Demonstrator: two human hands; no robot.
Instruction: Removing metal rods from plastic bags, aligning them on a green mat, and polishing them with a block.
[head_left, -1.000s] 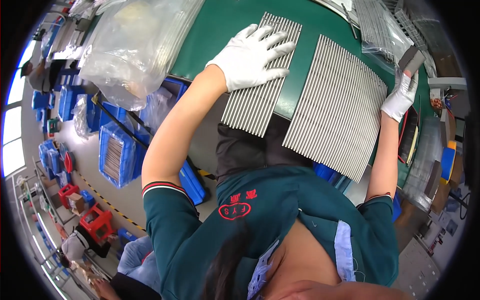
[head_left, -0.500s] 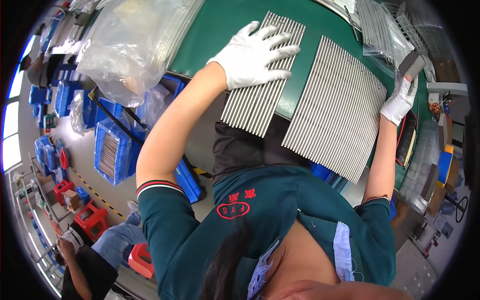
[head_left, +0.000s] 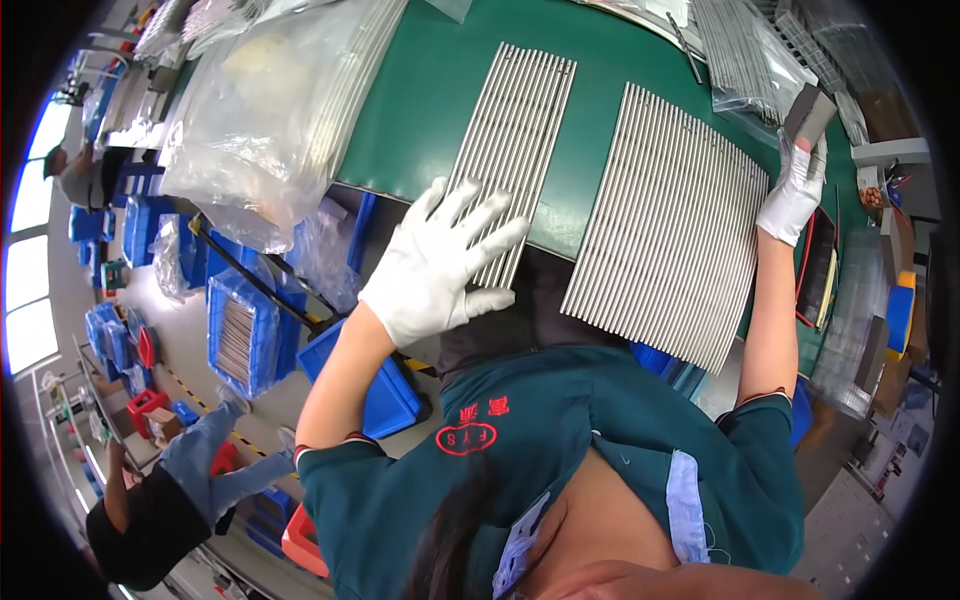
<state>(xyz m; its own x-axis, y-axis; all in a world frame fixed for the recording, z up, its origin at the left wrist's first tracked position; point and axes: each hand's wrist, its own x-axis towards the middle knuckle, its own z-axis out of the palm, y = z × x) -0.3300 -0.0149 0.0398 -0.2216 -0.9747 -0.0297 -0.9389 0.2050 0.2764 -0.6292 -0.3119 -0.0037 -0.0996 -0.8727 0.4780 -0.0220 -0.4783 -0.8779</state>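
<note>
Two groups of thin metal rods lie side by side on a green tabletop [head_left: 420,110]. My left hand [head_left: 435,265], in a white glove, is spread flat over the near end of the narrower rod group [head_left: 520,140]. Its fingers rest on or just above those rods; which of the two I cannot tell. To the right, the wider rod group [head_left: 670,220] fans slightly and its near ends stick out past the table edge. Beyond its right side, my gloved right hand [head_left: 795,195] grips a grey rectangular block [head_left: 809,113], held up off the rods.
Clear plastic wrapping [head_left: 270,110] covers long rods on the table's left. Bagged rods [head_left: 735,50] and a thin dark rod [head_left: 685,47] lie at the far right. A blue crate [head_left: 235,330] holding rods stands on the left, with another person [head_left: 160,510] lower left.
My left hand has slid from the middle of the narrower group toward its near end and the left. The right hand keeps its grip on the grey block, almost in place.
</note>
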